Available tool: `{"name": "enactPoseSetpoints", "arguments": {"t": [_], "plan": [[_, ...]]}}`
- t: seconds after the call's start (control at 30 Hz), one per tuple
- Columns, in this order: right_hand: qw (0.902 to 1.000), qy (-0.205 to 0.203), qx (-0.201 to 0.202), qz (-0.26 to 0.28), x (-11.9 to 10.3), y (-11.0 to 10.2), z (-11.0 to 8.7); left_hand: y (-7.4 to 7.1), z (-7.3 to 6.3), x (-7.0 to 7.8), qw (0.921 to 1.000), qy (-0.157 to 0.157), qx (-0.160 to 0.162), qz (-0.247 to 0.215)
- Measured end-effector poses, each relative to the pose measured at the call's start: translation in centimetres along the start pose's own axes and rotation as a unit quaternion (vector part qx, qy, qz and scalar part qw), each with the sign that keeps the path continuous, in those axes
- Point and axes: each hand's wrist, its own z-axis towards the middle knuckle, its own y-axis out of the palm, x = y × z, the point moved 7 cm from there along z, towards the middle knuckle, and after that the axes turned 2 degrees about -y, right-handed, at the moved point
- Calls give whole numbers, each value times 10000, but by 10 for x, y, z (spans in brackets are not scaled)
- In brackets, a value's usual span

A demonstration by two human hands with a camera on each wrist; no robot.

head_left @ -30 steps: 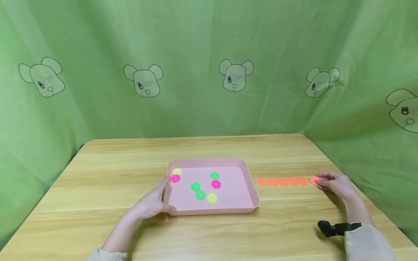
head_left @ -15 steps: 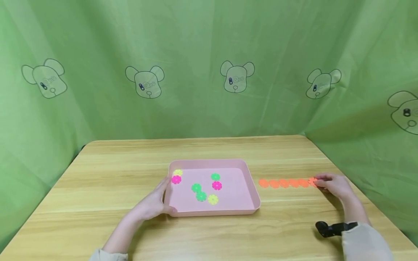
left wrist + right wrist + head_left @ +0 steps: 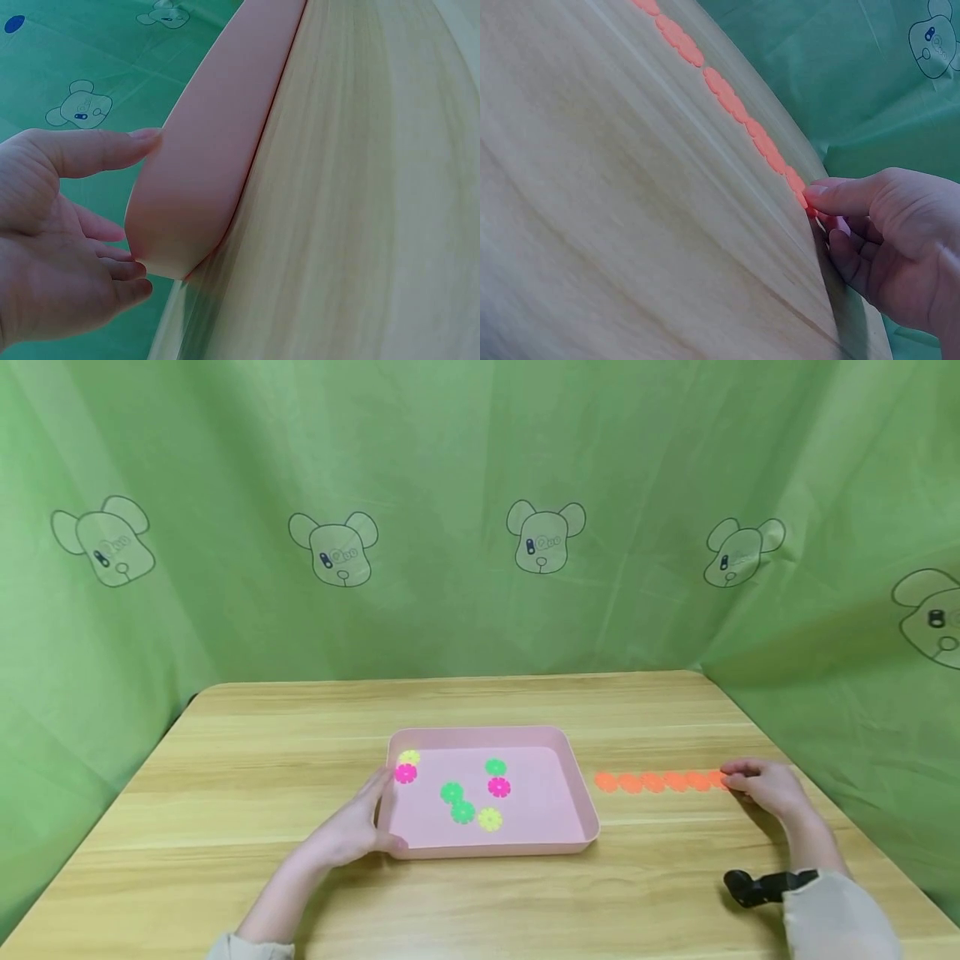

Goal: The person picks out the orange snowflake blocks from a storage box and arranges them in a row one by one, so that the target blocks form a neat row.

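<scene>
A pink tray [image 3: 495, 852] lies on the wooden table, with several flower-shaped plastic discs inside: green [image 3: 452, 792], magenta [image 3: 498, 787] and yellow [image 3: 490, 818]. My left hand [image 3: 348, 831] holds its left end, thumb at the front rim and fingers along the side; the left wrist view shows the thumb tip on the rim [image 3: 161, 135]. To the right of the tray, orange flower discs [image 3: 652, 782] run in a row. At the row's right end my right hand [image 3: 768, 789] pinches the last orange disc [image 3: 795, 184], partly hidden by the thumb and fingers.
Green cloth [image 3: 450, 610] with bear-head outlines hangs behind and beside the table [image 3: 525, 910]. A black strap with a small mount [image 3: 765, 887] sits on the right wrist, above the table top.
My right hand has moved slightly left, bringing the last orange disc up against the end of the row; a gap showed there earlier. The left hand stays at the tray.
</scene>
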Motion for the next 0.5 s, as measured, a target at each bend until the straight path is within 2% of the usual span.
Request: {"name": "enactPoseSetpoints", "arguments": {"t": [0.5], "plan": [[9999, -39, -93, -47, -6, 4, 2, -3, -3, -1, 10000, -22, 34, 5]]}}
